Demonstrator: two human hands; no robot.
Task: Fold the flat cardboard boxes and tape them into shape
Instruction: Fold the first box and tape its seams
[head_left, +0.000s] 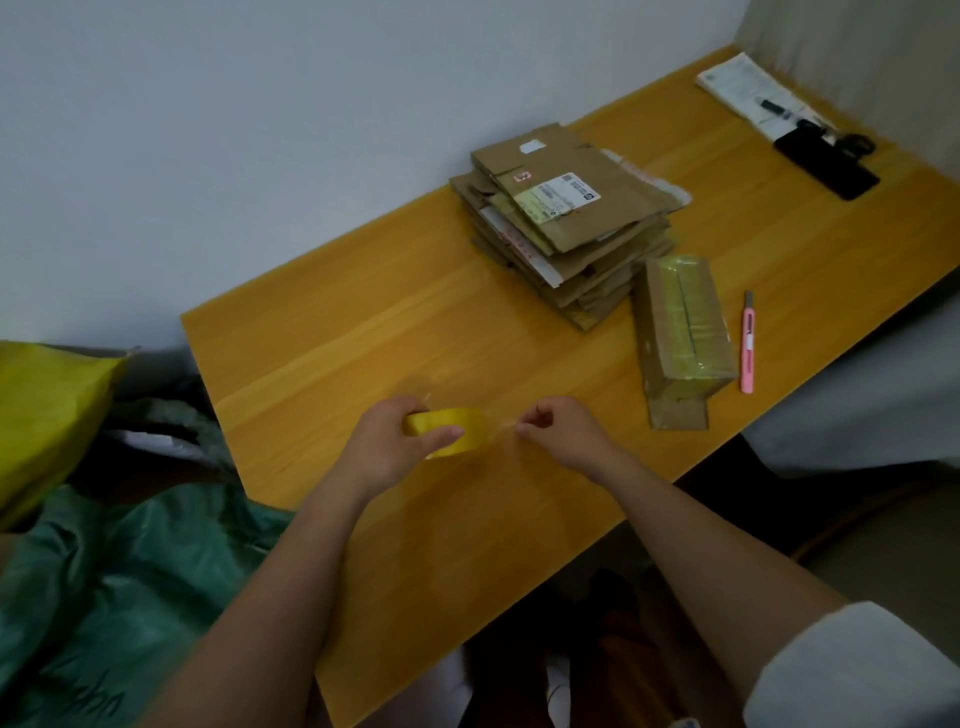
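The left hand (395, 441) is gripping the yellow tape roll (451, 430), with its fingers curled round it. The right hand (558, 432) is pinching the loose end of the clear tape just beside the roll. Both hands are working near the front edge of the wooden table (322, 332).

To do this well, I think the roll should be held tight while the end is pulled out slowly and straight, so the tape is not twisting or sticking to itself.

Farther back, a pile of flat boxes (566, 218) is waiting. One taped box (680, 327) is lying next to it. A pink cutter (748, 343) is lying beside that box, handy for cutting. A phone (826, 163) and papers (748, 88) are far off. Nothing is lying between the hands and the pile.
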